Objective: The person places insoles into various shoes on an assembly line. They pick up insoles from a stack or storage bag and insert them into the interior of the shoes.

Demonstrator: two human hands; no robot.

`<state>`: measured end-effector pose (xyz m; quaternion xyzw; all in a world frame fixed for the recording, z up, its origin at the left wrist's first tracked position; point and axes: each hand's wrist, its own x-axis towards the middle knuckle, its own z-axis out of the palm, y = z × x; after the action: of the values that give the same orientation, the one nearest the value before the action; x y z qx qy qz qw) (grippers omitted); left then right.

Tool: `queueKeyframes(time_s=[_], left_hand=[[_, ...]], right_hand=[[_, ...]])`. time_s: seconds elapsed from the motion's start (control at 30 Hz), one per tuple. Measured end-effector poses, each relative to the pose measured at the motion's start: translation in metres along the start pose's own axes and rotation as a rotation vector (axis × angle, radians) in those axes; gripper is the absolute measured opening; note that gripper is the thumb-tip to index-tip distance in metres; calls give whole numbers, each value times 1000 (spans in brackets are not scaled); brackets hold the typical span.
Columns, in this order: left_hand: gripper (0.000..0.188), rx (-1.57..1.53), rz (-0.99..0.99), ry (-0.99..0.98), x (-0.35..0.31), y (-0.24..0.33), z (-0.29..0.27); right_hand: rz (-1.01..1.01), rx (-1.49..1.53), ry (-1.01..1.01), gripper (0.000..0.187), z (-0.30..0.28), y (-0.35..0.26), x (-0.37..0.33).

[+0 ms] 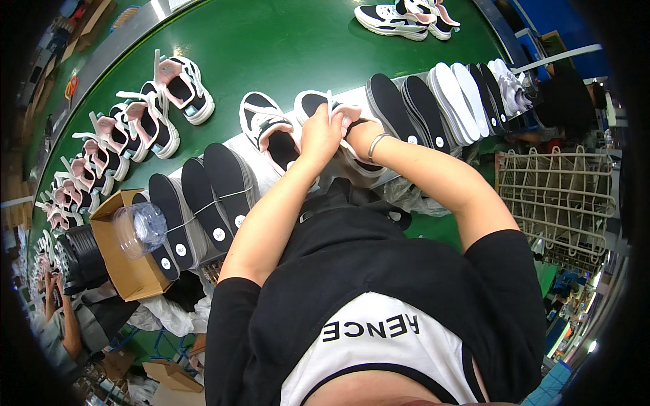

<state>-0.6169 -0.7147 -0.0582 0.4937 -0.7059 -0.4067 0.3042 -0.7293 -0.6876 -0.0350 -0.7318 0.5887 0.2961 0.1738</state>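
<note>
A white and black sneaker (309,102) with pink lining lies before me, its toe pointing away. My left hand (321,138) is closed on the sneaker's upper near the tongue. Into the shoe's opening reaches my right hand (364,137), a bangle on its wrist; its fingers are hidden there, so I cannot see whether they hold anything. Just left of my left hand stands a matching sneaker (261,120), touched by neither hand. Black insoles (387,100) lie in stacks right of my right hand.
More sneakers (139,122) line the green table (284,40) at left, with another pair (396,21) at the far side. Tied black insoles (223,177), a cardboard box (108,237) and a clear plastic tub (139,229) sit left; white insoles (455,101) and a wire rack (555,203) right.
</note>
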Motion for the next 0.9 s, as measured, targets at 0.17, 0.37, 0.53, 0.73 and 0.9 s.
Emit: queueKeyframes(time_s=[0.17,0.37,0.53,0.73,0.9], left_hand=[[25,-38,-22,-23,4,-5,5],[22,30,-12,-11,2,0,6],[25,17,-55,-78,3,6,3],[48,201,452,191,-24,30,-32],[78,405,-131,-145,-54,14,-61]], right_hand=[[-241,-86,38,23,-7,7,-16],[-214,190,-223,27,-16,13,-62],[-232,152,-141,23,23,20,-45],[-169,261,-17,21,31,24,-56],[-126,398,72,27,19,-10,-38]])
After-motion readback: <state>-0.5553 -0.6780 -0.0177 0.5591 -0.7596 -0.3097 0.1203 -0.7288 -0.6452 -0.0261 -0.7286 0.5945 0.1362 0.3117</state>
